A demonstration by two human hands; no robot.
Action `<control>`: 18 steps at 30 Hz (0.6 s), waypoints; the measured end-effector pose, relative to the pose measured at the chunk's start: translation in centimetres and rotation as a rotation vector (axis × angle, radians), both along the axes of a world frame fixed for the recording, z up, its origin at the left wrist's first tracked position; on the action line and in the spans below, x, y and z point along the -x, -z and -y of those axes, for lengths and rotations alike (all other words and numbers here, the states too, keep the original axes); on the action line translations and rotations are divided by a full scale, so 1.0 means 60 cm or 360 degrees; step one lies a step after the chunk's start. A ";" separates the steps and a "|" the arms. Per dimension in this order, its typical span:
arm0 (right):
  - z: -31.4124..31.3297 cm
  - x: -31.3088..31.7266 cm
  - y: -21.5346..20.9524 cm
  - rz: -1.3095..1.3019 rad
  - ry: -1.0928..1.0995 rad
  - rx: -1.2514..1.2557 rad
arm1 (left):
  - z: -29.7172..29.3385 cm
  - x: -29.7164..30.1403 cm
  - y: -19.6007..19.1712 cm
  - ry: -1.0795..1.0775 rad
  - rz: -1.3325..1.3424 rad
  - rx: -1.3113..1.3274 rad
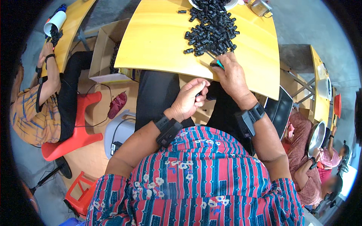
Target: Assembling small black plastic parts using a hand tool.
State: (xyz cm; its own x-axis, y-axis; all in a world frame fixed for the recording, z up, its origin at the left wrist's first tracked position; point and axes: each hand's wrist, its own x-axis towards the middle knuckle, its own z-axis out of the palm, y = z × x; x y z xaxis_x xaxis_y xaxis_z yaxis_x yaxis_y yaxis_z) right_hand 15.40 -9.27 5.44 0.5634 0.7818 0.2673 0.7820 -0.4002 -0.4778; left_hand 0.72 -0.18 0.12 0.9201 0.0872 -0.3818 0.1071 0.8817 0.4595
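My right hand (pixel 232 75) is over the near edge of the yellow table (pixel 151 41). Its fingers are closed round a slim tool (pixel 220 64) with a thin metal end and a teal handle; its exact kind is unclear. Just beyond the metal end lies a heap of small black plastic parts (pixel 213 34). Lower and to the left, in front of the table edge, my left hand (pixel 188 98) is pinched shut above my lap. A bit of a small black part (pixel 197 95) shows between its fingers, mostly hidden.
A white bowl (pixel 230 5) and a clear mug (pixel 261 7) stand at the table's far side. Left of the table sits an open cardboard box (pixel 98 56). Co-workers sit at both sides; the left one (pixel 41 109) is on a red stool (pixel 85 128). A grey stool (pixel 113 132) stands nearby.
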 end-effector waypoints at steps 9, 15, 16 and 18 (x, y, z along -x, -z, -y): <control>0.045 0.029 -0.007 -0.0917 -0.0129 -0.0203 | -0.001 0.008 0.003 0.0105 0.0137 0.0052; 0.060 0.039 -0.013 -0.1180 -0.0228 -0.0226 | 0.001 0.006 -0.007 0.0217 0.0110 -0.0038; 0.061 0.040 -0.014 -0.1146 -0.0217 -0.0180 | 0.002 0.008 -0.005 0.0200 0.0105 -0.0060; 0.065 0.043 -0.017 -0.1113 -0.0201 -0.0138 | 0.001 0.008 0.001 0.0219 0.0118 -0.0112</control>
